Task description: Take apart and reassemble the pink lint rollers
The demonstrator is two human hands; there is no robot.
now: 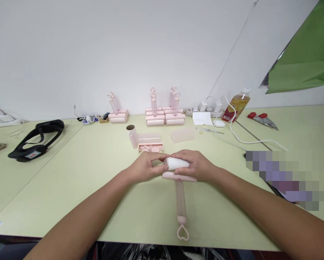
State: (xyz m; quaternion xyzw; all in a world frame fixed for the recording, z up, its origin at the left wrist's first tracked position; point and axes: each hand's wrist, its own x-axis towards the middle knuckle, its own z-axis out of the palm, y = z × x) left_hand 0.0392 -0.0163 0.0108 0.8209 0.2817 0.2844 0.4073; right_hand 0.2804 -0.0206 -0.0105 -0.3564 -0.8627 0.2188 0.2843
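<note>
Between my two hands lies a white sticky-paper roll [177, 163] of a lint roller, held on its side. My left hand [144, 168] pinches its left end with thumb and fingers. Wrapped over the right part is my right hand [198, 164], covering that end. Just below sits the pink lint roller frame [175, 176], its clear pink handle [180, 198] pointing towards me and ending in a heart-shaped loop [183, 233]. Whether the roll is joined to the frame I cannot tell. Behind my left hand is a pink tray [162, 147] with small pink parts inside.
A spare roll [133, 137] stands upright beside a clear pink cover [149, 137]; another cover [183, 135] lies to its right. Several finished-looking lint rollers [155, 119] line the wall. A bottle [236, 106], white cable [239, 139], red-handled pliers [262, 119] and black headset [37, 144] surround the area.
</note>
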